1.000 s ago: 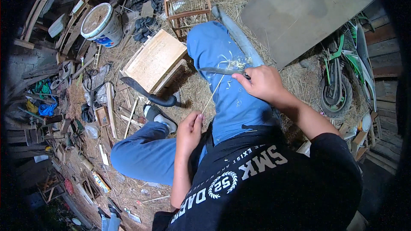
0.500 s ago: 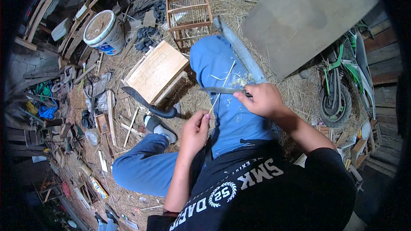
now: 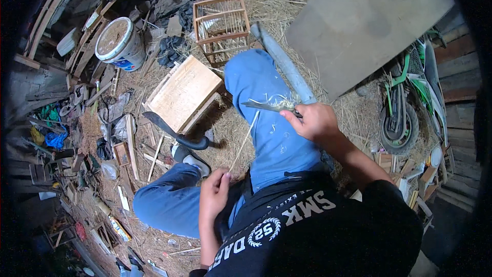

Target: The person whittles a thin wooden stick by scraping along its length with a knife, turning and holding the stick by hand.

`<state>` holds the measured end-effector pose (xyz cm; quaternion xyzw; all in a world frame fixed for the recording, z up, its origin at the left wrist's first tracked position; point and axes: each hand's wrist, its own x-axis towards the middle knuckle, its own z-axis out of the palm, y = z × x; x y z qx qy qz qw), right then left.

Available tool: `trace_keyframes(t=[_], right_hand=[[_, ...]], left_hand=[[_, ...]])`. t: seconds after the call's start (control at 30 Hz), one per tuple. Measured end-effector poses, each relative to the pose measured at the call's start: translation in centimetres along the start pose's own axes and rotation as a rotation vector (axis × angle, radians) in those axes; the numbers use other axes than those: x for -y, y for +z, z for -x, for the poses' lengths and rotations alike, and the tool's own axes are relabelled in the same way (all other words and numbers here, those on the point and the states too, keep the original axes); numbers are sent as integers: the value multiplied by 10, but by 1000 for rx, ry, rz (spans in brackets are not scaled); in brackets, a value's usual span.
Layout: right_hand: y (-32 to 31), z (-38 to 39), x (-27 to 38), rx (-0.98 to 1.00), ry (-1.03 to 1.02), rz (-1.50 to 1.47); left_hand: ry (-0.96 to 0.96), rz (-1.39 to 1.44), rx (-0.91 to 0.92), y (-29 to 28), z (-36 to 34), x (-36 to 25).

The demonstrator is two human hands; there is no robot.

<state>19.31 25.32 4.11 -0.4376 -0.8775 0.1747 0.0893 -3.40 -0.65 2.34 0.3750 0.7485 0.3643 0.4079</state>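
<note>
My right hand (image 3: 316, 121) is closed round the dark handle of a knife (image 3: 264, 105), whose blade points left across my thigh. A thin pale wooden stick (image 3: 244, 143) is pinched in my left hand (image 3: 215, 190), held low beside my hip. The stick slants up and right, its far end close to the blade's lower edge. Curled wood shavings (image 3: 279, 101) lie on my jeans above the knife and by my right fingers. A grey pipe-like piece (image 3: 285, 62) lies along the far side of my knee.
A wooden box with a pale top (image 3: 187, 90) stands left of my knee, a dark curved blade with a black handle (image 3: 192, 142) against it. Beyond are a slatted wooden cage (image 3: 221, 35) and a white bucket (image 3: 134, 54). A large board (image 3: 369, 20) and a green motorbike (image 3: 402, 107) stand right.
My left hand has moved down and left, drawing the stick back so its far end is now near the blade. The knife hand stays nearly in place.
</note>
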Motion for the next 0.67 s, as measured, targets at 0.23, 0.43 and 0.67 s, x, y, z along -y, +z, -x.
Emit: trace_keyframes(t=[0.23, 0.43, 0.67], right_hand=[[-30, -48, -28, 8, 293, -224], [-35, -123, 13, -5, 162, -403], [-22, -260, 153, 324, -77, -828]], left_hand=[[-28, 446, -191, -31, -19, -7], [156, 476, -244, -49, -98, -47], [184, 681, -83, -148, -167, -100]])
